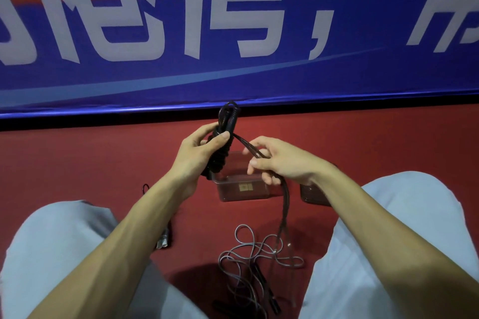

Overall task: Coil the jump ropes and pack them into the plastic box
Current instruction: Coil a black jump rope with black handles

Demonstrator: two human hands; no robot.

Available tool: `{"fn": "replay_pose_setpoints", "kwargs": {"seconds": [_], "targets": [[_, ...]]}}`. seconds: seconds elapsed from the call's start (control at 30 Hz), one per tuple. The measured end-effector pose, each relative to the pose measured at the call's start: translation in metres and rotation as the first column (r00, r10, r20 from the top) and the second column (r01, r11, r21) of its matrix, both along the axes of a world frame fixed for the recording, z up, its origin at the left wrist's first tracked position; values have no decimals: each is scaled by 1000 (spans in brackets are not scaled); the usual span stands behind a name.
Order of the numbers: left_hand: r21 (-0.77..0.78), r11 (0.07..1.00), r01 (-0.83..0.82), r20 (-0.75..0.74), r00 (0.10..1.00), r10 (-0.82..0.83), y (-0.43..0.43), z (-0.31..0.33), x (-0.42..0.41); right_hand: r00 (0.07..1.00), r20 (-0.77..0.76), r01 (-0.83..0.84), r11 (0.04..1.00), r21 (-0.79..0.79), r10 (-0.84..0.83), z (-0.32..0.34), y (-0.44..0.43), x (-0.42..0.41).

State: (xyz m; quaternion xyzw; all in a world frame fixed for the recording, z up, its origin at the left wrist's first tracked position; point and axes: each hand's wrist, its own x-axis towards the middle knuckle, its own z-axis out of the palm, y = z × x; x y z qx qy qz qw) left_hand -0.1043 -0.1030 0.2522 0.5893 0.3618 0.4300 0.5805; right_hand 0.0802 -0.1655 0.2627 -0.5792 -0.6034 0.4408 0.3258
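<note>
A seated person's left hand (199, 153) holds a black jump rope (219, 163), wound into a tight bundle, in the air just above the far left corner of the clear plastic box (233, 192), which stands on the red floor (77, 158). The left grip is wrapped round the middle of the bundle, with the thumb pressed across its upper turns. A short loop of rope stands up out of the top of the fist, and the lower turns show below the palm, in front of the box's left wall.

Two free strands of the same rope run from the bundle across to the right hand (280, 160), which hovers over the right side of the box. That grip is curled round the pair, with the fingers pinching them. Below the hand the strands hang past the box's near right corner to the floor.

A second, grey jump rope (248, 248) lies in loose tangles on the floor on the near side of the box, between the person's pale-trousered knees. Its dark handles (261, 280) lie nearer the camera. A dark brown case (312, 193) sits just right of the box, partly hidden by the right wrist. A black and silver object (164, 238) lies well to the box's near left, beside the left forearm. Beyond the box hangs a blue banner (233, 77) with large white characters.
</note>
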Motion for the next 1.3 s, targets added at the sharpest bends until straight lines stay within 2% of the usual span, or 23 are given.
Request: {"fn": "replay_pose_setpoints", "kwargs": {"seconds": [0.07,0.13,0.2,0.27,0.37,0.47,0.6,0.7,0.77,0.83,0.9,1.0,1.13,1.3], "targets": [[53,998,-43,-40,998,45,0,-1,1,969,247,-11,999,38,1,0,-1,-1],[130,987,-90,-94,990,103,3,-4,1,862,504,-3,996,93,-44,2,-2,-1],[243,960,-136,-210,959,189,10,-10,0,775,629,-23,993,119,-58,5,-5,-2],[363,921,-143,-360,890,280,14,-15,-2,635,772,-147,982,117,3,8,-11,-5],[476,878,-59,-527,780,338,14,-15,-4,452,892,-365,914,180,5,6,-17,-9],[550,833,64,-631,685,365,10,-14,-4,360,928,-499,821,277,-95,6,-19,-9],[528,803,276,-739,615,274,5,-14,-4,427,873,-565,685,460,-234,1,-13,-7],[517,731,445,-775,606,179,3,-17,-2,554,780,-522,608,599,-292,-6,-5,-6],[529,694,489,-778,606,165,3,-17,-1,609,722,-471,584,661,-327,-8,-3,-5],[518,715,469,-754,646,122,4,-15,-1,682,637,-353,603,716,-358,-9,-3,-4],[516,737,437,-715,693,89,4,-13,-2,763,515,-162,655,738,-391,-8,-1,-2],[498,754,428,-692,720,49,-3,-10,-2,854,351,62,744,665,-385,-5,3,1],[488,779,394,-643,766,16,-9,-6,1,884,230,226,804,550,-406,-1,7,6],[364,882,298,-405,904,-138,-13,2,1,939,73,279,867,413,-337,0,12,14]]}}
